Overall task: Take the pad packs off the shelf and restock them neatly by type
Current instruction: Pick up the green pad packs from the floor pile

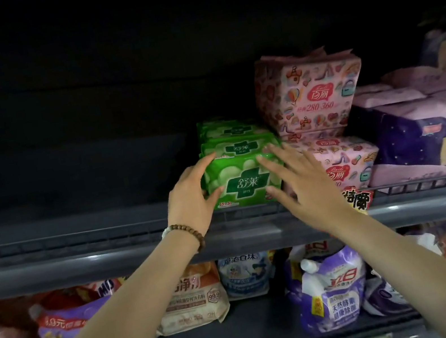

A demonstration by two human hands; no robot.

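Our left hand and right hand, fingers straight and grasping nothing, press the nine and three o'clock flanks of the front green pad pack at the shelf rail, apparently to square it with the green packs behind. Pink packs at two o'clock and purple packs at three suggest grouping by type.

Stacked green pad packs, perhaps 3 high, just beside 2 stacked pink packs
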